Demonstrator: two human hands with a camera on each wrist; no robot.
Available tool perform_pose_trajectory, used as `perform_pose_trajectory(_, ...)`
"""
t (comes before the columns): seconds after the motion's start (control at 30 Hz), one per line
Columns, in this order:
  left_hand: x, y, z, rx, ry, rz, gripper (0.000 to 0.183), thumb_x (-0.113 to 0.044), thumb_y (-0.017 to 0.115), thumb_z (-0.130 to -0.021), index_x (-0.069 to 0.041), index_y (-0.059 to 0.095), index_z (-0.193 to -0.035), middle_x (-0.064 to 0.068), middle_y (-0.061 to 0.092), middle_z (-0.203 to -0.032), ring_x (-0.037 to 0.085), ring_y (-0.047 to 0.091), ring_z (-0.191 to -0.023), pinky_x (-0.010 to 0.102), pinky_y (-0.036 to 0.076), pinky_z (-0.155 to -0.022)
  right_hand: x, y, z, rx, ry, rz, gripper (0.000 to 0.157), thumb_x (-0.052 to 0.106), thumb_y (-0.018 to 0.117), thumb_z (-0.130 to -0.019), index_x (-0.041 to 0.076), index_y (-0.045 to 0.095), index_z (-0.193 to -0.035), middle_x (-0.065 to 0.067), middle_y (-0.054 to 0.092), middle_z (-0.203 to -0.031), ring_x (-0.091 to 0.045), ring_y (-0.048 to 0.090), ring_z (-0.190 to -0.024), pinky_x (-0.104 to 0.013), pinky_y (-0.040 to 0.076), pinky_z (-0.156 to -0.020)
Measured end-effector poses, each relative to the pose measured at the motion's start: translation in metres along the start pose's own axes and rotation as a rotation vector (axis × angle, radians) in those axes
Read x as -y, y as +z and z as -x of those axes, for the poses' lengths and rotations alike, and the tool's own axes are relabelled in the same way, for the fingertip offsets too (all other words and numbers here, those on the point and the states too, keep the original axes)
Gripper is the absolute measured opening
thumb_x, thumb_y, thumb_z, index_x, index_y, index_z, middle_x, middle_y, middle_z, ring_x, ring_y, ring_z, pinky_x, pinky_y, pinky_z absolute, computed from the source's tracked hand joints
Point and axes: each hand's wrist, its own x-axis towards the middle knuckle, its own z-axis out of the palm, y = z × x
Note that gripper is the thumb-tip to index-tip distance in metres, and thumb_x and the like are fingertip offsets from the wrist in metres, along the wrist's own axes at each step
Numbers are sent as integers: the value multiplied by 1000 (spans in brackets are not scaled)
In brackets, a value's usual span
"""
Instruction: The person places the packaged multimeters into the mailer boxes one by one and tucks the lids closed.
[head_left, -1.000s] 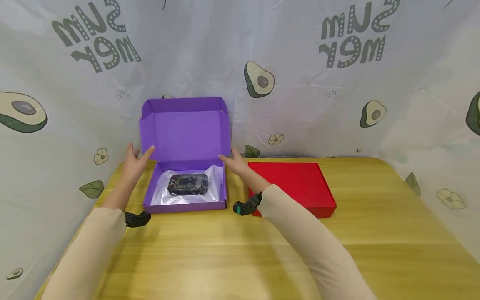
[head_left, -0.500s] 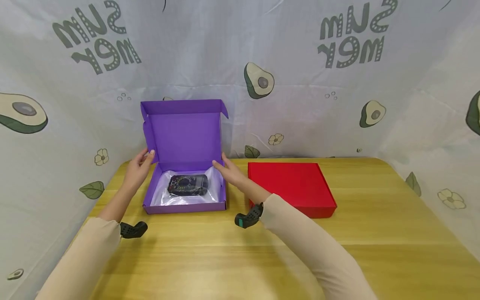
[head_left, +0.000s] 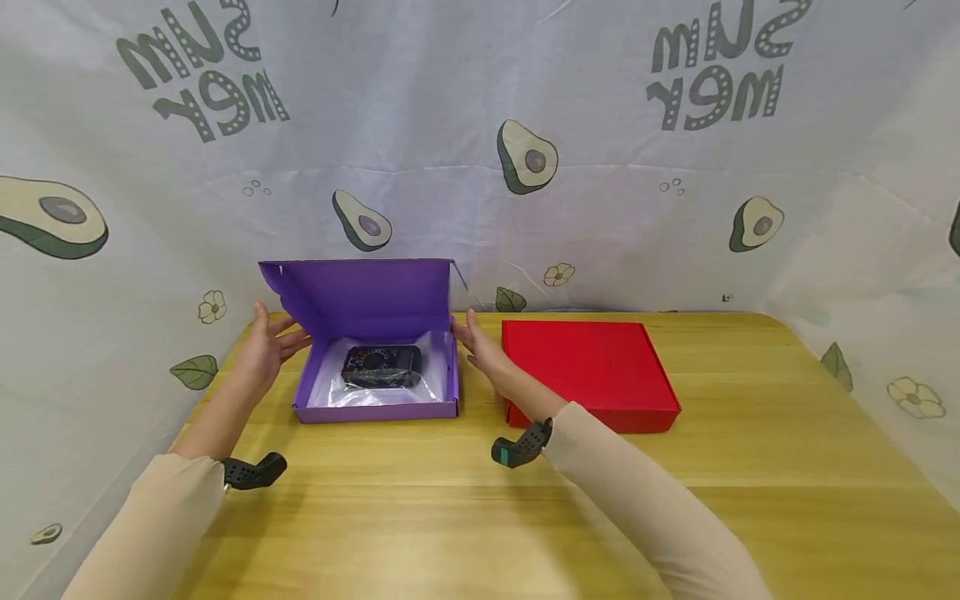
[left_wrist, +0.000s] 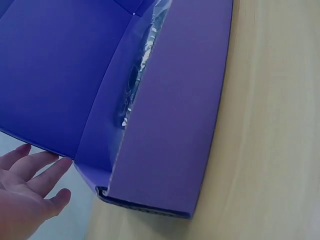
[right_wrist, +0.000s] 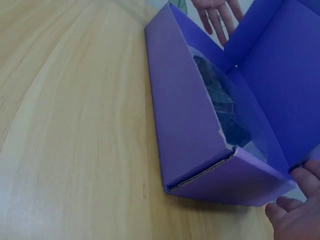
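Observation:
A purple cardboard box point(head_left: 375, 412) stands on the table with its lid point(head_left: 367, 298) raised and tipped forward over the inside. In it lies a black multimeter point(head_left: 382, 367) with a round dial, wrapped in a clear plastic bag point(head_left: 437, 385). My left hand point(head_left: 264, 354) is at the box's left side; in the left wrist view its straight fingers point(left_wrist: 50, 176) touch the lid's edge near the hinge. On the opposite side my right hand point(head_left: 483, 350) has its fingertips point(right_wrist: 302, 176) at the lid's lower corner, fingers loosely extended. Neither hand grips anything.
A closed red box point(head_left: 585, 367) sits right of the purple one, under my right forearm. The wooden table point(head_left: 420, 508) ends at a printed cloth backdrop point(head_left: 600, 217). Black wrist cameras point(head_left: 255, 473) are strapped to both wrists.
The lid has swung forward and down from nearly upright. Both hands have moved from the lid's sides to near its lower corners, and their fingers have spread.

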Motion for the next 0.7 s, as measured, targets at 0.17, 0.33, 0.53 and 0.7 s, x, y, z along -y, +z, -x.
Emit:
perform_pose_trajectory(0.17, -1, 3, 0, -4, -11, -49, 89, -63, 2, -89, 7, -1, -144, 32, 13, -140, 10, 53, -115, 48, -2, -112, 0, 2, 0, 17, -8, 6, 71, 50, 5, -99, -1, 24, -144, -15, 24, -150, -24, 16, -140, -46, 12, -113)
perform_pose_trajectory(0.33, 4, 2, 3, -35, -4, -12, 83, -61, 8, -90, -2, -7, -147, 24, 21, -140, 14, 48, -121, 50, -1, -112, 0, 3, 1, 43, -15, 48, 74, 51, 2, -97, -3, 23, -144, -16, 23, -150, -26, 14, -140, -47, 9, -113)
perform_pose_trajectory(0.53, 0, 6, 11, -27, -30, 44, 84, -67, 1, -87, -10, -13, -147, 27, 2, -146, 40, 0, -137, 52, -11, -110, 3, 10, 7, -64, -15, -97, 82, 57, 5, -95, -7, 31, -140, -18, 29, -148, -27, 16, -140, -48, 10, -113)
perform_pose_trajectory(0.7, -8, 16, 20, -18, -70, 126, 87, -72, -1, -83, -15, -10, -147, 24, -2, -149, 36, -11, -138, 52, -16, -108, 7, 13, 14, -184, 27, -311, 87, 64, 14, -92, -7, 42, -134, -16, 38, -143, -29, 17, -139, -50, 11, -112)
